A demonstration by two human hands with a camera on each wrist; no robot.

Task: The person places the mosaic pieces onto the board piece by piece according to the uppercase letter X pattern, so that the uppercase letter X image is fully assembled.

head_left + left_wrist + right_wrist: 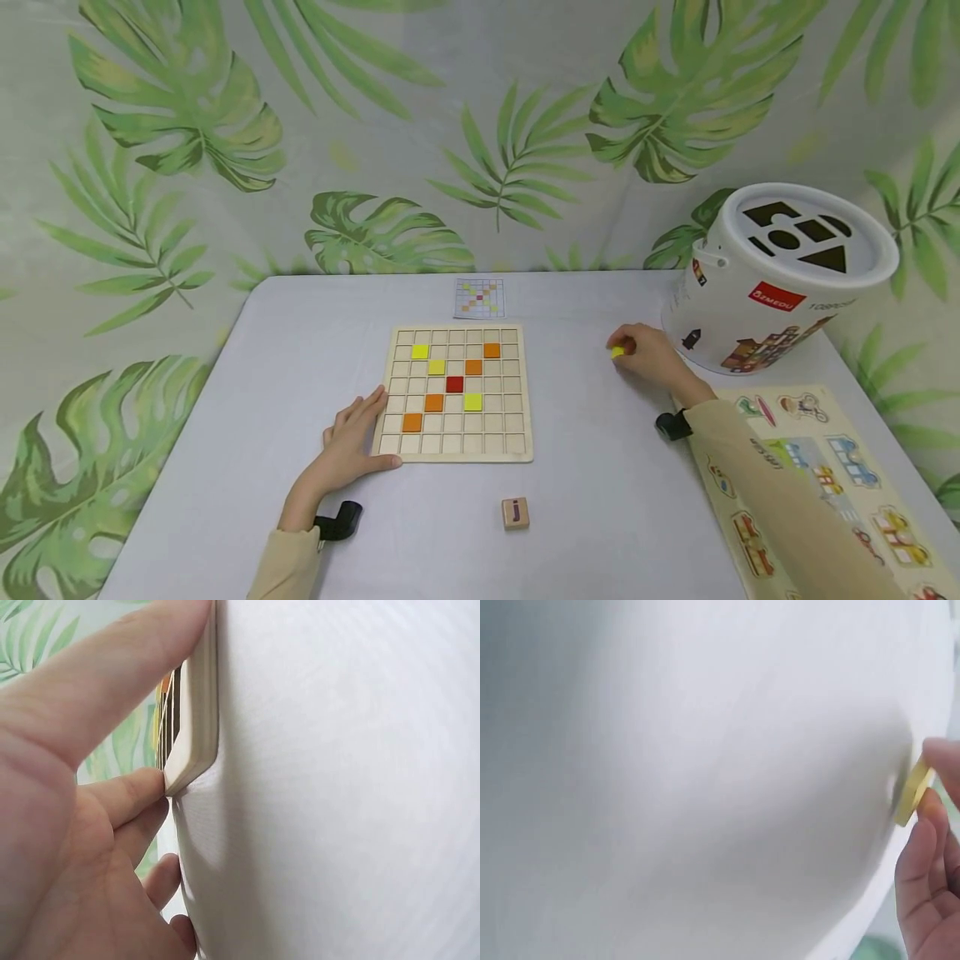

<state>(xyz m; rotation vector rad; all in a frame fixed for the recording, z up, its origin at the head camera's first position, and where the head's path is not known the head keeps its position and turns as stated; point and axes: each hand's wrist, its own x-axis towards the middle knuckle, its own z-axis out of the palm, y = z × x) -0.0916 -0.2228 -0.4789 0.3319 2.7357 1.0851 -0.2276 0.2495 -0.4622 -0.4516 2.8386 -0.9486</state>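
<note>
A square wooden grid board [504,442] lies on the table with yellow, orange and red square tiles in some cells, forming most of an X around the red tile [454,384]. At its near left corner is my left hand [347,446], fingers along the left side and thumb on the front edge. The left wrist view shows that thumb [112,675] and a fingertip touching the board's rim [196,727]. Off to the board's right, my right hand [651,358] pinches a yellow tile [911,793] between thumb and fingers, low over the table.
Behind the board lies a small printed card [479,310] with a similar pattern. A letter block [515,513] sits in front. At right stand a white bucket [720,308] with a shape-hole lid and a picture puzzle board [802,417] under the right forearm.
</note>
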